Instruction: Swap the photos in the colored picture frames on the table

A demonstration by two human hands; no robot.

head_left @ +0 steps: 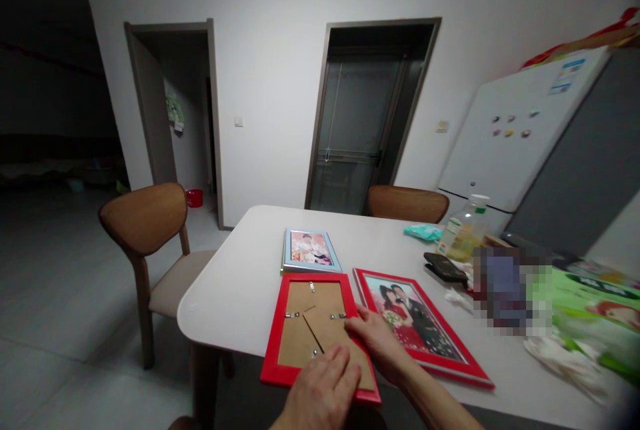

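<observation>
A red picture frame [273,350] is face down at the table's near edge, with its brown backing board [295,343] up. Small metal clips hold the board on its sides, and a dark line, perhaps a slot or stand edge, runs slantwise across it. My right hand [373,337] grips the frame's right side, fingers closed on the edge. Over the lower edge, my left hand [325,380] presses bent, closed fingers beside the bottom clip; its thumb is hidden. To the right lies a larger red-framed couple's photo [415,323], face up. Behind is a light-blue framed photo [310,250].
On the white table [225,283] to the right are a plastic bottle [463,230], a black object [445,268], crumpled tissues and a green package [595,310]. Wooden chairs stand at the left [145,223] and far side [407,202]. A white fridge [525,130] stands behind.
</observation>
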